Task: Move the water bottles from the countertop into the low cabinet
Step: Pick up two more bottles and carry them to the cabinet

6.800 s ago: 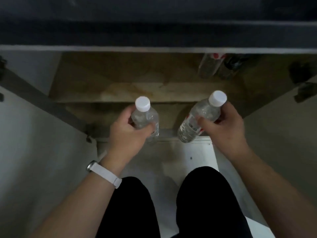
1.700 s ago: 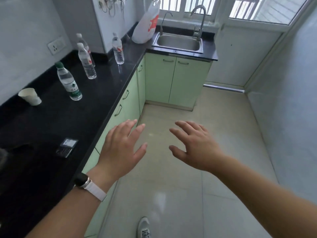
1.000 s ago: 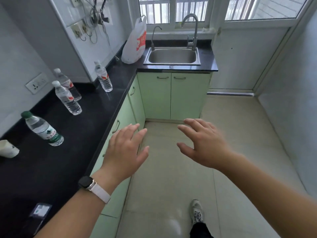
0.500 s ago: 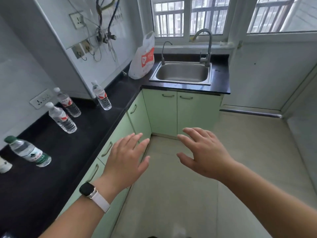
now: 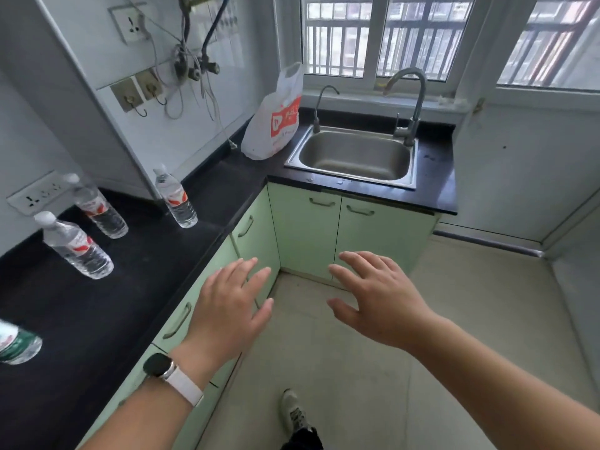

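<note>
Three clear water bottles with red labels stand on the black countertop (image 5: 97, 313) at my left: one nearest (image 5: 75, 246), one behind it by the wall (image 5: 97, 207), one farther along (image 5: 175, 198). A green-labelled bottle (image 5: 18, 344) shows partly at the left edge. My left hand (image 5: 227, 306) hovers open over the counter's front edge, with a white-strapped watch on the wrist. My right hand (image 5: 376, 297) is open over the floor, holding nothing. The pale green low cabinet doors (image 5: 305, 232) in view are closed.
A steel sink (image 5: 354, 155) with two taps sits in the far counter under the window. A white and red plastic bag (image 5: 276, 121) leans in the corner. Sockets and loose cables hang on the left wall. My shoe (image 5: 293, 414) is on the tiled floor.
The two bottles I held at the open cabinet are gone from my hands. I have stood, turned and walked along the counter; the bottles have slid lower left in view. Both hands stay open.
</note>
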`<state>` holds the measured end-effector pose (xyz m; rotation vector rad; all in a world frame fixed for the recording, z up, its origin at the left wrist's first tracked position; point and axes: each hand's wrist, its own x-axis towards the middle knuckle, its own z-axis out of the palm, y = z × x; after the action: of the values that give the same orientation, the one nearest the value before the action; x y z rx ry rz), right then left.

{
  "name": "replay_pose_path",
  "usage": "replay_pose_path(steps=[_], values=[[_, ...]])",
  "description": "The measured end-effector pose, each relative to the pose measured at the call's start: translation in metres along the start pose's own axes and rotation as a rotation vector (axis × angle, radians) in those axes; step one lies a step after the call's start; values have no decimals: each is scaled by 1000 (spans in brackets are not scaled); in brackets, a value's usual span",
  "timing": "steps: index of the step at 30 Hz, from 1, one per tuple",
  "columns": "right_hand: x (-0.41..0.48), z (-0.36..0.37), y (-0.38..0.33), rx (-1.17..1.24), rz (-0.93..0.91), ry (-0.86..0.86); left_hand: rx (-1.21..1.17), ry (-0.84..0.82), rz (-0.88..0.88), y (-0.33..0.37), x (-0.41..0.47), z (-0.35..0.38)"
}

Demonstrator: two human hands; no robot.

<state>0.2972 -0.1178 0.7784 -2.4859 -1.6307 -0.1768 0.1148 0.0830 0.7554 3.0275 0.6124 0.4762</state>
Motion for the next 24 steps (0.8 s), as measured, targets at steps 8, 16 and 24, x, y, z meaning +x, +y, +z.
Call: replay_pose_path(steps=[8, 16, 24], values=[[144, 8, 17, -76, -85, -31, -57, 17, -113, -77, 95, 28], [243, 35, 4, -3, -196, -28, -10, 21, -281, -151, 138, 32], [351, 82, 17, 100, -386, -66, 65, -38, -501, -189, 165, 53]])
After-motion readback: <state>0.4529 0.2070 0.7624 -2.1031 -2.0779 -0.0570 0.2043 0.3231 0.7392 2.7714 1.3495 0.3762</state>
